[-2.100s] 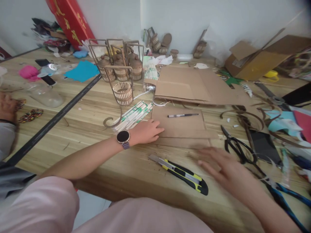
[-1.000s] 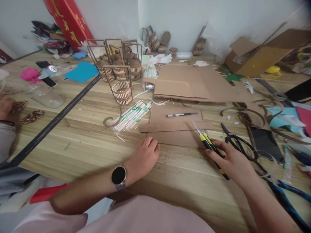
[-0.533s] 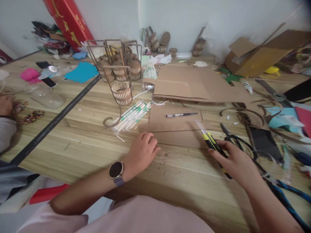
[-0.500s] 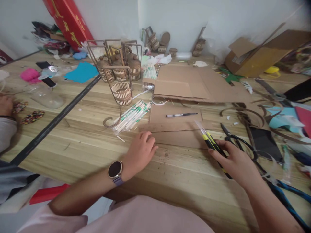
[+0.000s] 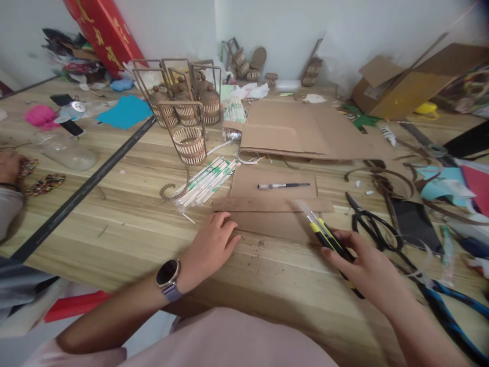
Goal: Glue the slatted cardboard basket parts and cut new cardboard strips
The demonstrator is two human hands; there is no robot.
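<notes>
My right hand (image 5: 367,262) is closed around a black and yellow utility knife (image 5: 324,234). Its blade is out and points up and left, over the right part of a narrow cardboard strip (image 5: 263,205). That strip lies across a flat cardboard piece (image 5: 275,224). Near the left end of both, my left hand (image 5: 208,244) rests with loosely bent, parted fingers and nothing in them; whether the fingertips touch the cardboard is hard to tell. A pen (image 5: 283,186) lies on the cardboard, beyond the strip.
Black scissors (image 5: 372,219) and blue-handled pliers (image 5: 439,290) lie on the right. Packaged sticks (image 5: 210,181) and a small slatted basket (image 5: 190,146) stand beyond my left hand. Larger cardboard (image 5: 290,125) lies further back. Another person's hand (image 5: 9,165) is at the far left.
My left hand has shifted left and slightly towards me. The knife in my right hand has moved a little left and down. The cardboard strip sits slightly further left.
</notes>
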